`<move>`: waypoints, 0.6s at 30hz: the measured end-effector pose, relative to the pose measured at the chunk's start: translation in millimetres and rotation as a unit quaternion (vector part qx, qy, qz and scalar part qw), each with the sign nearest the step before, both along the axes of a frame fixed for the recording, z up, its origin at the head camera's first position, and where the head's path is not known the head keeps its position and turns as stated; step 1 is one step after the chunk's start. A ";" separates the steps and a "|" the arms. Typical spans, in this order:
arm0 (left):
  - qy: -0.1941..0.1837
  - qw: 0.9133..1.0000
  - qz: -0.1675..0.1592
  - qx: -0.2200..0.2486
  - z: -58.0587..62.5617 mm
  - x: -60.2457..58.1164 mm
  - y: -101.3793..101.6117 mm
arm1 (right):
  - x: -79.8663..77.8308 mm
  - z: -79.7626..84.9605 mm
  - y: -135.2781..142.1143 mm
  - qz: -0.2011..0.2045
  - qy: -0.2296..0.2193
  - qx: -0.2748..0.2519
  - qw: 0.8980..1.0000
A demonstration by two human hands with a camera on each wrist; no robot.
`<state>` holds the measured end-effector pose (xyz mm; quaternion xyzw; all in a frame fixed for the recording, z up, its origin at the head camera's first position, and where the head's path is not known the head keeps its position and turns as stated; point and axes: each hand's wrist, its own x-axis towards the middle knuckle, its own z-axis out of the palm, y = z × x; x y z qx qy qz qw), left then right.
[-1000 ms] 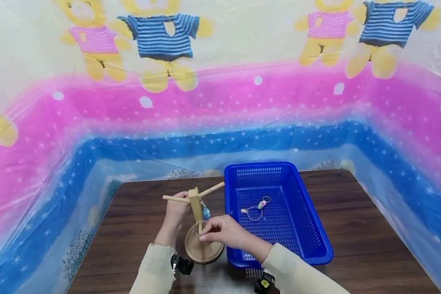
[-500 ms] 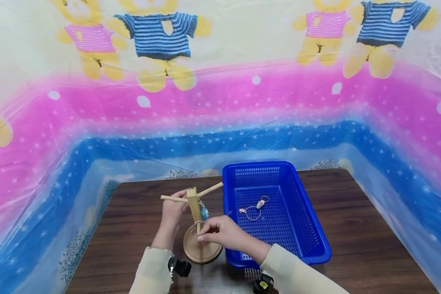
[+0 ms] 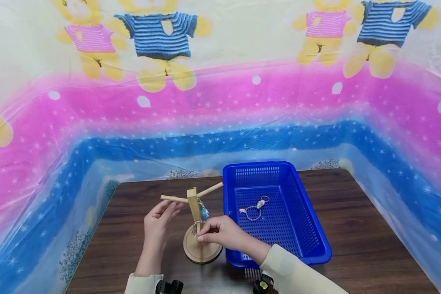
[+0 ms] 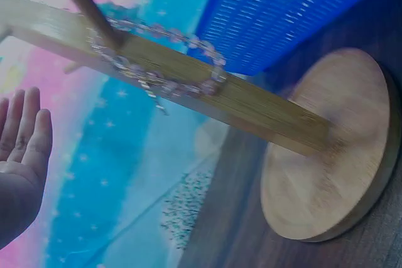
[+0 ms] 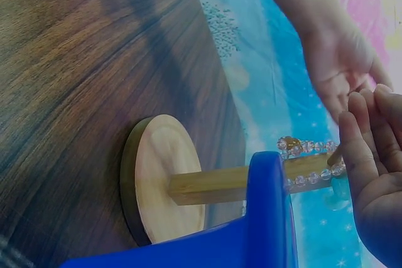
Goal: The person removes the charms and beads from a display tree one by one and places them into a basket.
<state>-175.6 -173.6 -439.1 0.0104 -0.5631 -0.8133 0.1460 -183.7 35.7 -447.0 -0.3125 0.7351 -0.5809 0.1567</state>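
A wooden stand [image 3: 194, 204] with a round base [image 3: 202, 251] and several pegs stands upright on the table. Around its front peg [image 4: 91, 4] hangs a pinkish clear-bead bracelet [image 4: 210, 86]. My right hand [image 3: 224, 232] pinches the end of that peg between thumb and index finger. My left hand [image 3: 158, 220] is beside the post, fingers loosely extended just under the left peg [image 3: 173, 199]; whether they touch it I cannot tell. A blue charm [image 3: 204, 213] dangles on the post's right side. In the right wrist view, the basket's rim hides part of the post.
Right of the stand is a blue perforated basket [image 3: 312, 220]. Inside lie a beaded bracelet [image 3: 252, 218] and a pastel keychain [image 3: 261, 203]. The dark wooden table [image 3: 360, 228] backs onto a printed curtain [image 3: 220, 102].
My left hand has come away from behind the post, moving left and toward me. The right hand stays at the front peg, and the bracelet still hangs there.
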 end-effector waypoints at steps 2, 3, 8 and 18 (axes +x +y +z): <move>0.031 0.999 -0.006 0.023 3.0 6.4 -1.7 | 0.1 -0.4 -0.4 0.000 0.004 -0.001 1.000; 0.044 0.998 -0.010 0.033 4.9 9.0 -2.1 | 0.4 -0.5 -0.5 -0.001 0.004 -0.001 1.000; 0.082 0.994 -0.014 0.064 17.1 12.4 0.7 | 1.3 1.5 0.5 -0.005 0.001 0.005 1.000; 0.062 0.992 0.059 0.087 26.2 1.1 9.6 | 1.4 1.1 -1.4 -0.013 -0.003 0.012 1.000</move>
